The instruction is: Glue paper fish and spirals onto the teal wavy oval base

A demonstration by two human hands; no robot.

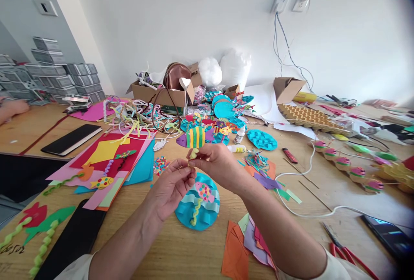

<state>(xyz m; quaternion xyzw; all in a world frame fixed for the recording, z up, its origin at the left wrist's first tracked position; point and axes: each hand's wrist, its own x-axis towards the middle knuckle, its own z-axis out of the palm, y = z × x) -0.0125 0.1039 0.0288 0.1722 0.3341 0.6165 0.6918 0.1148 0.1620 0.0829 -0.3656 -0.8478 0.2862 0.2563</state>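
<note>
My left hand (pixel 174 185) and my right hand (pixel 217 162) meet near the middle of the view, fingertips pinched on a yellow fuzzy stem (pixel 194 154). Above the fingers stands a striped paper fish (pixel 191 138), yellow and green with a purple head, on that stem. Just below my hands a blue paper disc (pixel 210 219) lies on the table. It carries pale wavy strips, a pink spotted fish (pixel 204 192) and a twisted yellow-green stem (pixel 196 212).
Coloured paper sheets (pixel 97 153), a black notebook (pixel 71 139) and paper fish lie left. Glue bottles (pixel 239 135) stand and lie behind. Red-handled scissors (pixel 344 250), a phone (pixel 388 234) and a white cable lie right. Another person's hand (pixel 13 110) shows far left.
</note>
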